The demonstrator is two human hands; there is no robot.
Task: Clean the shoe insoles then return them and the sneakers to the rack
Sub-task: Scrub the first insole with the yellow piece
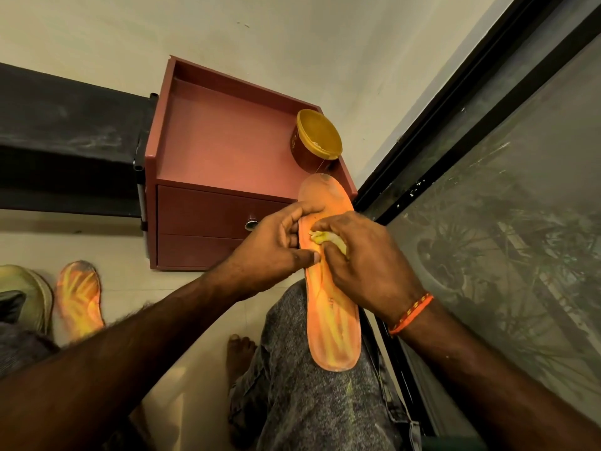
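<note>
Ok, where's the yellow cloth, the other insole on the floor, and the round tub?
yellow cloth (325,239): head view, bunched middle.
other insole (79,301): head view, its striped middle.
round tub (318,135): head view, its yellow lid.

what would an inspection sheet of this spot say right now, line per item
surface: orange insole lies along the person's knee, over a pale tiled floor.
job's things: second insole on the floor beside a sneaker; yellow cloth pressed on the held insole.
clutter: yellow-lidded tub on the red cabinet.
hands: left hand pinches the insole's edge; right hand grips the cloth.
cables: nothing seen.
surroundings: dark rack at left, window frame at right.
</note>
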